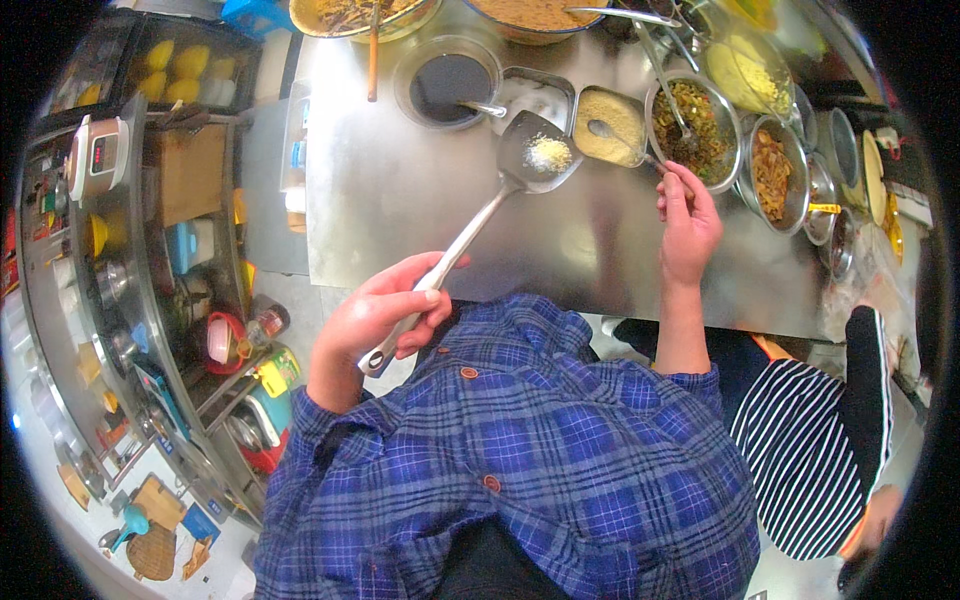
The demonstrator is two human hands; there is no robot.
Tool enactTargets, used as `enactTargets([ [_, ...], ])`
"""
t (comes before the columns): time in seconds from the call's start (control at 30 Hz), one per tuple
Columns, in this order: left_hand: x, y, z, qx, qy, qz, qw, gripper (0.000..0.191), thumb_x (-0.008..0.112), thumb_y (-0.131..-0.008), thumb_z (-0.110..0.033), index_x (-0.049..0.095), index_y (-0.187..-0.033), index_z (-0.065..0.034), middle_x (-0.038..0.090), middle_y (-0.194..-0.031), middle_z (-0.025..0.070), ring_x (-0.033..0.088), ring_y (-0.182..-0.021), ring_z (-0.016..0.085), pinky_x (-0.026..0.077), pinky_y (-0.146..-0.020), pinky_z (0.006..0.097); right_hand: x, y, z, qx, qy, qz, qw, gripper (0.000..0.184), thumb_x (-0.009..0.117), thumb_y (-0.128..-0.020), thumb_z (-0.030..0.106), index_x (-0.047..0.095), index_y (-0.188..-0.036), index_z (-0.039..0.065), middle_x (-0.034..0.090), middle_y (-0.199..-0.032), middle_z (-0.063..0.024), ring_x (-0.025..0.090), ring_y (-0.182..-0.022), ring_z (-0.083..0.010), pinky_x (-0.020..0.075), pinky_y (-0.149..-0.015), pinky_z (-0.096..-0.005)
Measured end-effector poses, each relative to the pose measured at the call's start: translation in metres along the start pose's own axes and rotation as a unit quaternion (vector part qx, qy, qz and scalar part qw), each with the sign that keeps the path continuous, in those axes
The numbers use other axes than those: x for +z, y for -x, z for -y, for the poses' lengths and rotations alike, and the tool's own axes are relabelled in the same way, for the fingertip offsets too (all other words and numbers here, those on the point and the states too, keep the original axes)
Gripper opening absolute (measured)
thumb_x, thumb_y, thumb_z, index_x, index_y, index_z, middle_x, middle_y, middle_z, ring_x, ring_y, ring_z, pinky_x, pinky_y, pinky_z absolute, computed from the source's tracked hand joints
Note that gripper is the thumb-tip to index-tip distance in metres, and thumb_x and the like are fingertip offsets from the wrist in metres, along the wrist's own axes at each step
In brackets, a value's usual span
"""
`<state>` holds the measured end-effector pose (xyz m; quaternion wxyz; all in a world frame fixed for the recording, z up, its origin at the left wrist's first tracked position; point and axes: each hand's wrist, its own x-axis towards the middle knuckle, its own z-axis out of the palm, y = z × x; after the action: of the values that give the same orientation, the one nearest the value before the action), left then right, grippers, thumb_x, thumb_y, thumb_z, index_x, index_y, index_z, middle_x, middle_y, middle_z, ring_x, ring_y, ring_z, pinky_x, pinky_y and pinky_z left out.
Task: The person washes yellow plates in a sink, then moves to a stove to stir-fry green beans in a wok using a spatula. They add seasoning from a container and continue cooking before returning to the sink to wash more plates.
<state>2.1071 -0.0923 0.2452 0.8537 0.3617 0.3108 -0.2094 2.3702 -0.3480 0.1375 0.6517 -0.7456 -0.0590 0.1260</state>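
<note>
My left hand (394,304) grips the metal handle of a wok spatula (536,154), whose blade carries a small heap of white and pale yellow granules (549,154). The blade is just in front of a metal tray of white granules (534,101). In my right hand (686,210) is the handle of a spoon (602,129); its bowl rests in the yellow granules of a second metal tray (609,154). Left of the trays stands a bowl of dark liquid (450,86) with a metal utensil in it. A bowl of chopped vegetables (691,135) stands beside my right hand.
Two large basins of food (360,19) stand at the back of the steel table (465,202). More bowls, one with brownish strips (772,176), line the right. A person in a striped top (802,450) is close at right. Metal shelving (150,225) stands at left.
</note>
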Motion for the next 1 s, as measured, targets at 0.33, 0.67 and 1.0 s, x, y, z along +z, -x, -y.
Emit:
enactTargets([
  [0.33,-0.008,0.007,0.013,0.013,0.024,-0.016,0.999,0.051,0.049,-0.097,-0.006,0.039,-0.147,-0.0011,0.056,-0.079,0.0061,0.047,-0.047,0.008,0.037,-0.042,0.0204,0.006,-0.009,-0.045,-0.031,0.076,0.011,0.997,0.019,0.067,-0.096,0.011,0.072,-0.112,0.001,0.067,-0.086,-0.0001,0.055,-0.07,-0.0041,0.044,-0.062,-0.0186],
  [0.67,-0.004,0.006,0.008,0.008,0.009,-0.019,1.0,0.051,0.049,-0.098,-0.007,0.039,-0.147,-0.0013,0.055,-0.08,0.0062,0.047,-0.047,0.008,0.038,-0.042,0.0208,0.005,-0.017,-0.05,0.111,-0.112,-0.036,0.987,0.019,0.067,-0.097,0.015,0.071,-0.105,-0.002,0.064,-0.077,-0.0021,0.052,-0.058,-0.0056,0.0367,-0.047,-0.0196],
  [1.0,-0.004,0.004,0.008,0.009,0.025,-0.018,0.999,0.05,0.05,-0.097,-0.005,0.04,-0.147,-0.0017,0.056,-0.079,0.0059,0.047,-0.047,0.008,0.038,-0.042,0.0207,0.011,-0.014,-0.049,0.061,-0.027,-0.03,0.997,0.021,0.068,-0.097,0.015,0.071,-0.112,0.0,0.065,-0.08,-0.002,0.053,-0.061,-0.0045,0.0383,-0.051,-0.0186],
])
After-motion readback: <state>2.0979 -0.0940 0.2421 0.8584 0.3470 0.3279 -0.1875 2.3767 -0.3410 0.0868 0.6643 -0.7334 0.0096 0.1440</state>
